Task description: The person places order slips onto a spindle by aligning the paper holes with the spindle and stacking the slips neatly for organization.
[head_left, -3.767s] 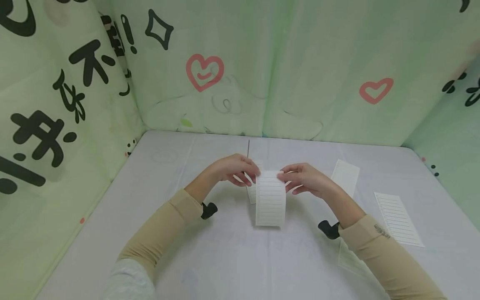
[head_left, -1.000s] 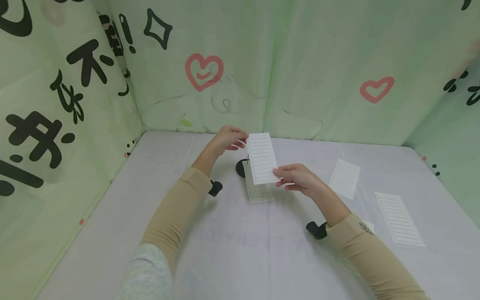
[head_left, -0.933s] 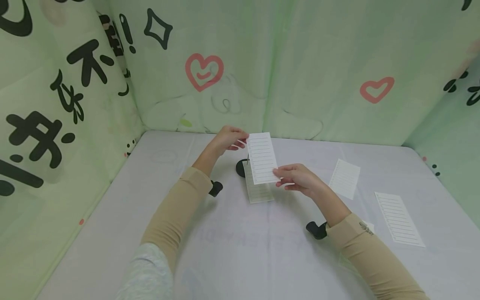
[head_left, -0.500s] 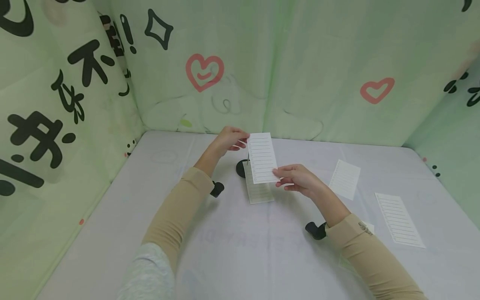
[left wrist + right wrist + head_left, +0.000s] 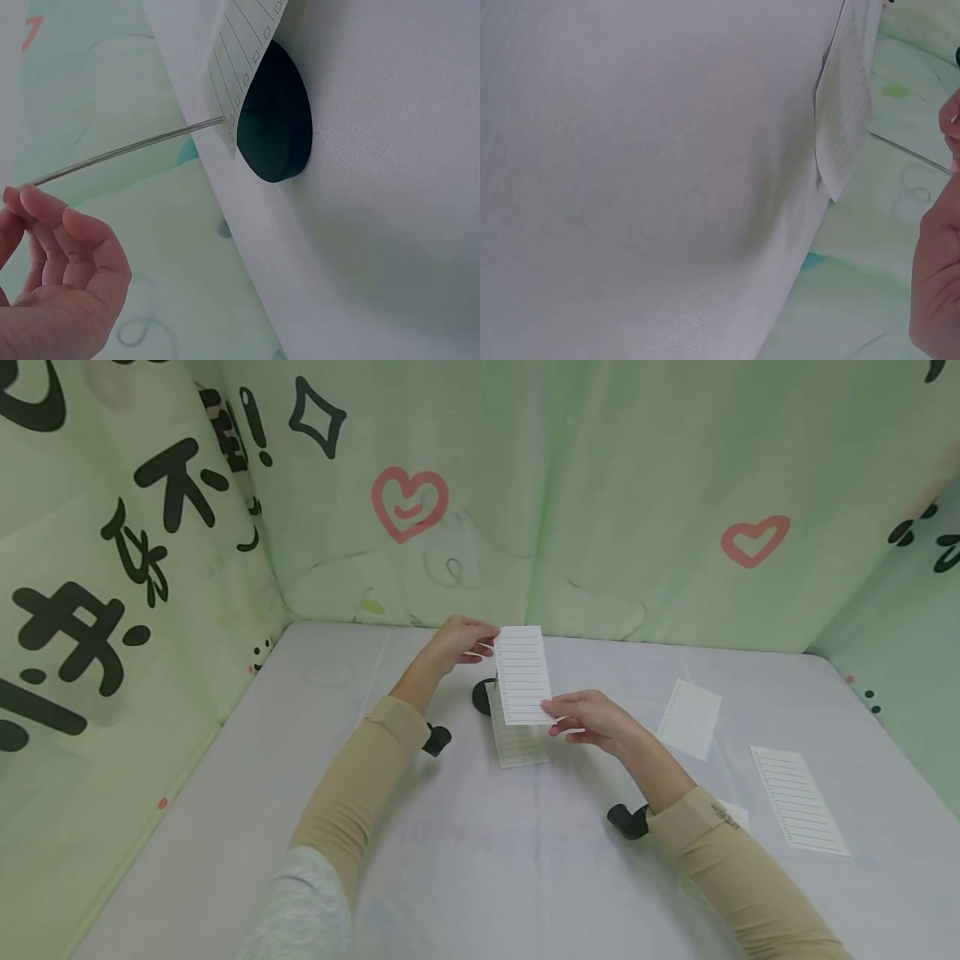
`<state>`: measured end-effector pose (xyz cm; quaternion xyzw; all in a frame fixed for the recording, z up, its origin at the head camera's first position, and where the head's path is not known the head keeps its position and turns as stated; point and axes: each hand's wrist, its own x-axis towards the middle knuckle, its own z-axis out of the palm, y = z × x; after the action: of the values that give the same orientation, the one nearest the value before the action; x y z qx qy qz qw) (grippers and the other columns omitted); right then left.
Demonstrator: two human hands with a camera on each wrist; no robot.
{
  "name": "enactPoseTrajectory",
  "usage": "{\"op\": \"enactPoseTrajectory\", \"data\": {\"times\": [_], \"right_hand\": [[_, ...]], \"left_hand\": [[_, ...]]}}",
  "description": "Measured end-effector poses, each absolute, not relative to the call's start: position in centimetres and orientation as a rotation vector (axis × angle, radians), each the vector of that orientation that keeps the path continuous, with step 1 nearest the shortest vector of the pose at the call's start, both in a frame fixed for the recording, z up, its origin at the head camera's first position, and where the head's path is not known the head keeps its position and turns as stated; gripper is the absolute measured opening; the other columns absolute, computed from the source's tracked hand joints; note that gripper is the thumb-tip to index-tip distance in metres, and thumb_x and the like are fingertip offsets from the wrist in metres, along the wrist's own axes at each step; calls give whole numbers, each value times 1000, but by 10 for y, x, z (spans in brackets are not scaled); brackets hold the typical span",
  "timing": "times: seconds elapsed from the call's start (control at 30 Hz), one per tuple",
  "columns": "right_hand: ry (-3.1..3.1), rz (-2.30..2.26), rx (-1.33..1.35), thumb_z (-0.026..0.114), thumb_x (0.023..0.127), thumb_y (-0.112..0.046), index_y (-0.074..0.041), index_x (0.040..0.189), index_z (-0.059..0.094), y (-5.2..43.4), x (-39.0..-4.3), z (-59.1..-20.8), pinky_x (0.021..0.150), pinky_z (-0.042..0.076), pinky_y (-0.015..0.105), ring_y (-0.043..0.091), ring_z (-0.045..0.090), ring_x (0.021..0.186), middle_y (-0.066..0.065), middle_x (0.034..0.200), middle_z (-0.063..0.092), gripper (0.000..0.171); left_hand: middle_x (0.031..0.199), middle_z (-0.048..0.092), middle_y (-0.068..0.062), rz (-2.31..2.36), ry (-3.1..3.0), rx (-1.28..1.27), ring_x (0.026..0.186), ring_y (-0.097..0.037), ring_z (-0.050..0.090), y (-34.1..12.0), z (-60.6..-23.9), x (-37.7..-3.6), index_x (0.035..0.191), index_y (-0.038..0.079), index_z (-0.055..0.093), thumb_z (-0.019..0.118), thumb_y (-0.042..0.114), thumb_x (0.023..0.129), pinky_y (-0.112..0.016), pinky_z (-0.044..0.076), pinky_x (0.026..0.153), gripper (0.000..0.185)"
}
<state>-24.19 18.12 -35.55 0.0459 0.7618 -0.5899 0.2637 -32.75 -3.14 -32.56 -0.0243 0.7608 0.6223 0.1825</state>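
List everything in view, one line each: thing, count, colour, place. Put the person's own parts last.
held lined slip: 1, white, raised above the table's far middle, held by both hands.
lined slip on the spike: 1, white, lying by the base, under the held one.
loose lined slips: 2, white, flat on the table's right side.
spike holder: 1, black round base with a thin metal rod, far middle of the table.
table: 1, pale grey cover.
curtain: pale green with red hearts and black characters, around the table.
left hand: pinches the held slip's top corner.
right hand: pinches its bottom edge.
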Motion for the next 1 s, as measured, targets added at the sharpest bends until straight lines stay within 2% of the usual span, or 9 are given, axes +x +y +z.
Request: {"op": "enactPoseTrajectory", "data": {"times": [0.13, 0.37, 0.5, 0.67, 0.83, 0.9, 1.0], "right_hand": [[2058, -1595, 125, 60, 89, -24, 6, 121, 51, 181, -243, -356, 62, 43, 22, 9, 60, 67, -2, 77, 64, 45], [2050, -1604, 123, 59, 90, -24, 6, 120, 52, 180, -243, -356, 62, 43, 23, 9, 60, 67, 1, 79, 64, 43], [2045, -1616, 117, 58, 90, -23, 6, 120, 52, 181, -242, -354, 63, 43, 22, 9, 59, 67, -1, 78, 64, 43], [2043, -1628, 121, 59, 90, -23, 6, 121, 52, 182, -244, -351, 63, 42, 23, 9, 59, 67, -3, 78, 64, 43], [2034, -1635, 127, 60, 89, -23, 6, 120, 53, 182, -244, -351, 62, 42, 22, 10, 60, 67, -3, 78, 64, 42], [2032, -1633, 124, 60, 89, -22, 6, 119, 53, 183, -244, -352, 62, 43, 22, 10, 60, 67, -3, 77, 64, 42], [2039, -1625, 109, 60, 89, -23, 6, 120, 52, 183, -244, -353, 63, 43, 22, 9, 60, 66, -3, 75, 64, 43]], "left_hand": [[87, 60, -5, 1779, 2101, -86, 97, -25, 59, -31, -329, -329, 111, 1, 60, 56, 18, 92, -37, 43, 92, 26], [83, 59, -4, 1856, 1991, -144, 97, -26, 57, -30, -332, -332, 109, 0, 58, 55, 17, 92, -38, 41, 94, 24], [85, 59, -5, 1872, 1986, -156, 95, -25, 58, -28, -332, -333, 110, 0, 58, 55, 17, 92, -38, 40, 95, 25], [87, 61, -6, 1891, 2024, -130, 84, -20, 60, -27, -331, -331, 106, 0, 61, 55, 16, 91, -35, 45, 88, 22], [87, 60, -6, 1900, 2023, -110, 74, -15, 58, -28, -331, -330, 106, 0, 60, 55, 16, 91, -34, 44, 87, 22], [88, 59, -6, 1893, 2007, -101, 77, -16, 57, -29, -333, -332, 110, 0, 59, 55, 17, 92, -36, 42, 92, 25], [90, 57, -6, 1884, 1991, -76, 83, -19, 56, -31, -334, -333, 114, 0, 57, 53, 16, 93, -36, 41, 92, 27]]}}
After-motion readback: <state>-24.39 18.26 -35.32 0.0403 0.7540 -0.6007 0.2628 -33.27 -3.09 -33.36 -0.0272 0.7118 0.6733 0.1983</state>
